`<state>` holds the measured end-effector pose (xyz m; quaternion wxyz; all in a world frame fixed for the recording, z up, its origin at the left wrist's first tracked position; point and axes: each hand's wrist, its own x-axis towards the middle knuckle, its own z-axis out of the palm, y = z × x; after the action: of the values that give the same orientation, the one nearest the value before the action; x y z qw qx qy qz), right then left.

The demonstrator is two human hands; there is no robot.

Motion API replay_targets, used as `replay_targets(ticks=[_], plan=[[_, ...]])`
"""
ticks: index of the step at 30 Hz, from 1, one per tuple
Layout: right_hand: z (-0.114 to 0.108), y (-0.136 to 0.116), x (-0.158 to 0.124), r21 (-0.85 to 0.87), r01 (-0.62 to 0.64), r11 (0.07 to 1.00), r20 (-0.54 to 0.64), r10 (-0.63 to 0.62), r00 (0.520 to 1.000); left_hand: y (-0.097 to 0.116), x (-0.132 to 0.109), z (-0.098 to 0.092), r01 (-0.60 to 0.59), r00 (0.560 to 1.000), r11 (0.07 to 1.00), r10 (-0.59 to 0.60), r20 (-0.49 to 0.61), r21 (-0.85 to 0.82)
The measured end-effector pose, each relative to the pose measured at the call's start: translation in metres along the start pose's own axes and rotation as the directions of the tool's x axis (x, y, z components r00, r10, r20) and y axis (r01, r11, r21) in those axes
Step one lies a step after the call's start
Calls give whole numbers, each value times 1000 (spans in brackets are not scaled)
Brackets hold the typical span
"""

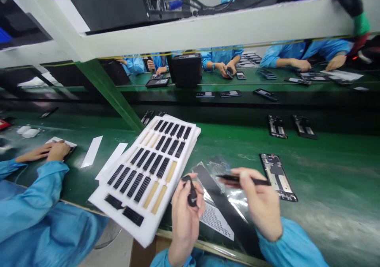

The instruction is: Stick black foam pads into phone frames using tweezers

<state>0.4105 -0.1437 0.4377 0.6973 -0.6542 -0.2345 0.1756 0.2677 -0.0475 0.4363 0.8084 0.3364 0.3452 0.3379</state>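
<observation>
My left hand (187,215) pinches a small black part (192,194) between thumb and fingers; its exact kind is hard to make out. Black tweezers (258,180) are gripped in my right hand (264,203), their tips pointing left toward that part. Beneath and between both hands lie a long dark strip (218,188) with clear film and a white sheet of small dark dots (215,221). Left of my left hand, a white foam tray (97,194) holds rows of black strips in slots, several slots showing tan. An opened phone body (279,176) lies beside my right hand.
Two more phone bodies (277,126) lie farther back. At left, a co-worker's hands (56,150) rest on a flat piece near white paper strips (92,152). A green post (109,97) rises behind the tray under a white beam (192,27). Other people work across the bench.
</observation>
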Motion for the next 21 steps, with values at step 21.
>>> replay_targets(ticks=[21], plan=[[25,95,-19,-139,-236,962,434,274,858,-44,-40,-112,-276,877,-597,164,451,754]])
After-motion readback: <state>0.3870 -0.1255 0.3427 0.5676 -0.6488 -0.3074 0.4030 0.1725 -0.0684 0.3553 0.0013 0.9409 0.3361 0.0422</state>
